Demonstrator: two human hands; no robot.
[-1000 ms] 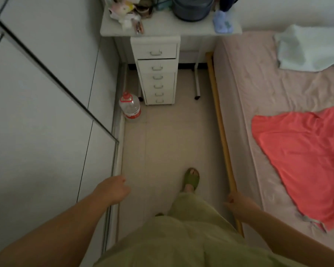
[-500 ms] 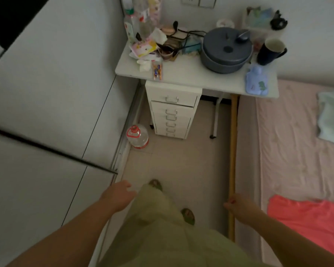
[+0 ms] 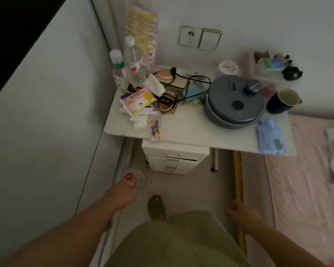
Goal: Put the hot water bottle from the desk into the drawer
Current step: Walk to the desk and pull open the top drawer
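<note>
A small light-blue hot water bottle [image 3: 270,136] lies flat at the front right corner of the white desk [image 3: 191,132]. Under the desk stands a white drawer unit [image 3: 175,160] with metal handles, its drawers pushed in. My left hand [image 3: 121,194] hangs low at the left, fingers loosely curled, holding nothing. My right hand [image 3: 243,211] hangs low at the right by the bed's wooden rail, fingers curled with nothing in them. Both hands are well short of the desk.
The desk also carries a grey lidded pot [image 3: 234,102], a dark mug [image 3: 282,101], two plastic bottles [image 3: 132,60], a wipes pack [image 3: 137,102] and cables. A water jug [image 3: 136,179] stands on the floor left of the drawers. A bed [image 3: 301,180] fills the right; a wardrobe [image 3: 46,122] the left.
The view has advanced towards the desk and tilted up, so desk and drawers appear much closer. Both hands stay low at my sides, holding nothing.
</note>
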